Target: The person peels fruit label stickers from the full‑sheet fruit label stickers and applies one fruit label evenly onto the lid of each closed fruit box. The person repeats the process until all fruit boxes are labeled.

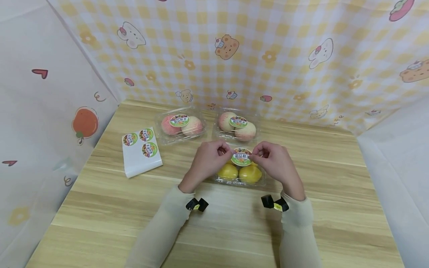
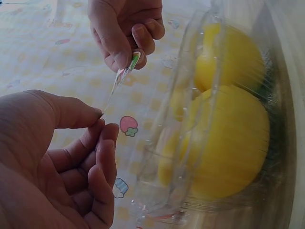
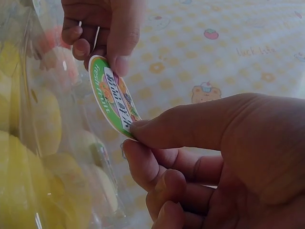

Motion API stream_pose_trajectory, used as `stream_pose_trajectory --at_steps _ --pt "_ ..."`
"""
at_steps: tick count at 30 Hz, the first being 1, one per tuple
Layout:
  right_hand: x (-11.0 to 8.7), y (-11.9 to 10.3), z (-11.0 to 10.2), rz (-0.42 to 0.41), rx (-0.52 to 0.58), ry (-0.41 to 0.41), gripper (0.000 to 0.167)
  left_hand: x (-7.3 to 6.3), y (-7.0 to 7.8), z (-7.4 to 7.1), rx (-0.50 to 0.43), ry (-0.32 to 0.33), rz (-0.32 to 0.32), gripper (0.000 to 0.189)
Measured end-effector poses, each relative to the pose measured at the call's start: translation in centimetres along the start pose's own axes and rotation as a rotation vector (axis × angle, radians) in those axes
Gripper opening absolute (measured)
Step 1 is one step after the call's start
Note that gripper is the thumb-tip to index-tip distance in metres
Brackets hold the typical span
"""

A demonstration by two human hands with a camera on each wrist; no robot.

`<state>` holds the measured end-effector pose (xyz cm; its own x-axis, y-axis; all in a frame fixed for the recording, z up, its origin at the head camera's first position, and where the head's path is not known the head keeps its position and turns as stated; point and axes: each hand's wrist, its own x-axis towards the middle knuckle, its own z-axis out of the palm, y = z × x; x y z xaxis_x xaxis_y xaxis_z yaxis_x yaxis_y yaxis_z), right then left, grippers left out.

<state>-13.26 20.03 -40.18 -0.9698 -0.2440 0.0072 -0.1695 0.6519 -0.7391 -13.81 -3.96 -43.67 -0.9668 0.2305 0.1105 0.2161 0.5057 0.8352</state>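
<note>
A round fruit sticker (image 3: 112,95) with a green edge and printed fruit is stretched between both hands. My left hand (image 1: 212,157) pinches its left edge between thumb and forefinger. The opposite edge is pinched by my right hand (image 1: 275,160). In the left wrist view the sticker (image 2: 125,74) shows nearly edge-on, held above the lid. Below the hands lies a clear plastic box (image 1: 239,182) with yellow fruits that look like lemons (image 1: 250,174). The hands and sticker hide part of that box in the head view.
Behind stand two clear boxes of pink-white peaches, a left box (image 1: 177,139) and a right box (image 1: 216,130), each bearing a like sticker. A white sticker sheet (image 1: 139,162) with three stickers lies at the left on the wooden table (image 1: 335,208). A checked cloth (image 1: 268,74) hangs behind.
</note>
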Motion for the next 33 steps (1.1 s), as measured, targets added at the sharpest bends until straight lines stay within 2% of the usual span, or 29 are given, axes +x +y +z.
stream_pose_trajectory --at_steps 16,33 --pt "0.8 0.9 1.0 0.065 -0.032 -0.049 0.01 0.2 -0.2 0.8 0.141 -0.006 -0.026 0.021" --pt "1.1 1.1 1.5 0.101 -0.091 -0.064 0.012 0.3 -0.2 1.3 0.231 -0.01 -0.024 0.018"
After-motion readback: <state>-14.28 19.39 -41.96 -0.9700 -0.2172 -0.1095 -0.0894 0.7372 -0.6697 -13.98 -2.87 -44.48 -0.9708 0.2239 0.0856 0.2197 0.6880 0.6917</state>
